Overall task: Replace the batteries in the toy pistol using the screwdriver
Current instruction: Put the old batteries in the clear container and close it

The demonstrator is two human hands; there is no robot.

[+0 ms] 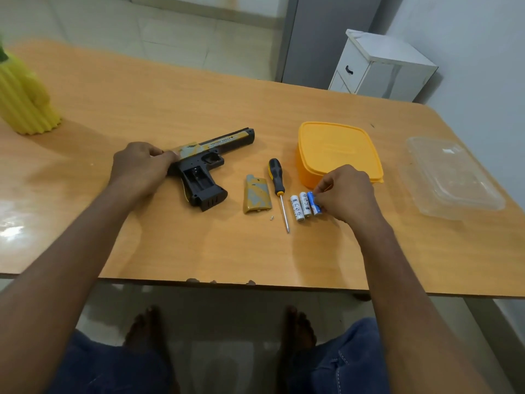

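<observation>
The toy pistol [204,163] lies on its side mid-table [170,245], its grip compartment open; its rear is pressed down by the closed fingers of the left hand [139,169]. The detached cover [256,198] and the screwdriver [279,189] lie beside it. A blue battery [314,203], touching two white batteries [300,206], is pinched by the right hand [346,194].
</observation>
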